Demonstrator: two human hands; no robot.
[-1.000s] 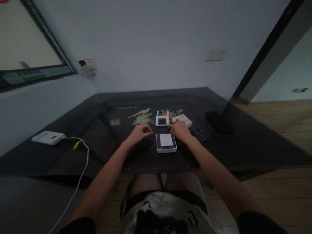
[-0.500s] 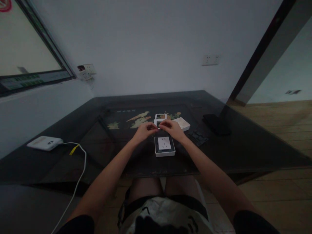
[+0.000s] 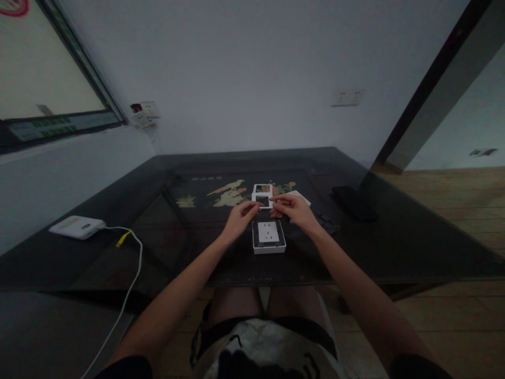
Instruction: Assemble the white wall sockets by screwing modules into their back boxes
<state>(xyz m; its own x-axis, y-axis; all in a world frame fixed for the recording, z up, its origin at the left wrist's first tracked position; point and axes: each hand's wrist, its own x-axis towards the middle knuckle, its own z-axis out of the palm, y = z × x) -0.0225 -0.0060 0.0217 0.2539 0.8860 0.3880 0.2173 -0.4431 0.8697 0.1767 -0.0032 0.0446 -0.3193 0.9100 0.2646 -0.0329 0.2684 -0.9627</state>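
A white socket box (image 3: 269, 237) with a pale socket face in a dark surround lies near the table's front edge. My left hand (image 3: 241, 217) is above and left of it, thumb and fingers pinched together; anything between them is too small to make out. Across from it, my right hand (image 3: 292, 208) has its fingertips drawn together, and what they hold cannot be made out. Just beyond the hands lies a white frame (image 3: 256, 188) with two openings. A white box piece (image 3: 300, 196) is partly hidden behind my right hand.
On the dark table (image 3: 189, 258), dark flat parts (image 3: 328, 223) and a black object (image 3: 354, 203) lie to the right. A white device (image 3: 77, 227) with a white cable (image 3: 139, 263) and yellow tag sits at the left. Wall sockets (image 3: 347, 97) are behind.
My hands have moved slightly apart, the right one shifting right and covering more of the white box piece. More of the white frame shows between them. The whole view has shifted a little.
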